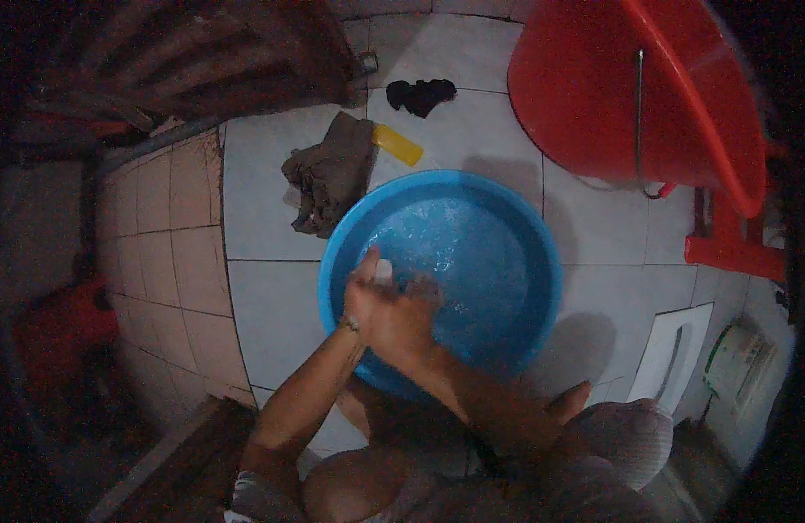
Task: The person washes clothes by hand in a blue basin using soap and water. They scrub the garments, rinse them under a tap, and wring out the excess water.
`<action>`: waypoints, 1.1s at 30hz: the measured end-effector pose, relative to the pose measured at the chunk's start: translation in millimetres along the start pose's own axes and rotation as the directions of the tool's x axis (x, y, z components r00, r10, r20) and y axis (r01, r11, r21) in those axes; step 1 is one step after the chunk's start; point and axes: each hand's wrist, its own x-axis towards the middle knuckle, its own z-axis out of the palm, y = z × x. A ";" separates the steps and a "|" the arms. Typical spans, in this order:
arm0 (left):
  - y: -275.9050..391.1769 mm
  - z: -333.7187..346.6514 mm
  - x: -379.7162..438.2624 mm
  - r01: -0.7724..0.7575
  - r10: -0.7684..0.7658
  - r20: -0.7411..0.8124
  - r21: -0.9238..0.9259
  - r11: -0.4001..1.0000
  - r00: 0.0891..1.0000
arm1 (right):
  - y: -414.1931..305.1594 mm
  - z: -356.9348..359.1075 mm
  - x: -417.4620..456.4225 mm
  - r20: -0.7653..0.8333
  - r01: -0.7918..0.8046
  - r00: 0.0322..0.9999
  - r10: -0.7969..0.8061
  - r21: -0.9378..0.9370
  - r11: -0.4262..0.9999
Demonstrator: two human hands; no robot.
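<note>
Both hands are close together over a round blue plastic basin [551, 281] that holds water with some froth on it. My left hand [361, 297], with a bracelet at the wrist, has a small whitish thing [383, 270] between thumb and fingers; poor light leaves it unclear what it is. My right hand [405, 320] lies against the left one, its fingers bent and blurred. Whether the right hand grips anything is hidden. Outside the basin's far left rim a crumpled brown-grey cloth [337, 170] lies on the floor.
Beyond the basin lie a yellow plastic bottle or packet [398, 145] and a small black cloth [420, 97] on white floor tiles [271, 216]. A red plastic chair [585, 98] stands far right. A white container [736, 363] is at right, and dark draped fabric [245, 59] hangs far left.
</note>
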 end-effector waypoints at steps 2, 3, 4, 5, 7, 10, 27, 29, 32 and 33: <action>-20.5 1.4 -1.2 -0.105 0.097 0.052 0.188 0.976 0.994 | 35.8 33.2 17.2 -0.183 -0.024 0.983 0.029 0.033 0.999; -19.9 6.7 -1.0 -0.148 0.136 0.059 0.288 0.946 0.989 | 45.4 19.8 22.8 -0.203 0.025 0.979 -0.012 0.061 0.998; -1.9 32.8 -17.7 -0.139 0.124 0.064 0.409 0.902 0.990 | 61.4 -2.8 25.1 -0.220 0.049 0.975 -0.030 0.083 0.995; -10.1 24.4 -8.1 -0.119 0.131 0.000 0.420 0.899 0.991 | 70.9 -17.2 25.1 -0.224 0.100 0.972 -0.070 0.124 0.987; -29.0 20.4 13.4 -0.082 0.128 -0.078 0.434 0.897 0.989 | 119.2 -7.0 34.3 -0.294 -0.001 0.956 -0.021 -0.076 0.997; -44.7 -7.9 52.3 0.083 0.011 -0.328 0.271 0.959 0.945 | 141.0 -15.9 29.8 -0.259 -0.355 0.849 0.460 0.365 0.861; -60.7 -3.2 30.1 0.081 -0.105 0.137 0.167 0.983 0.985 | 9.2 -10.4 14.3 -0.480 0.059 0.877 -0.031 0.045 0.997; -24.7 33.4 11.2 0.179 -0.199 0.153 0.134 0.975 0.968 | 44.4 -40.1 26.1 -0.283 0.004 0.958 0.043 0.164 0.986; -19.1 26.2 4.6 0.198 -0.201 0.036 0.076 0.977 0.979 | 59.6 68.8 34.5 -0.381 -0.163 0.905 0.189 0.100 0.982; -19.1 25.1 4.0 0.200 -0.200 0.008 0.051 0.979 0.980 | 57.7 73.3 32.6 -0.446 -0.082 0.889 0.105 0.069 0.994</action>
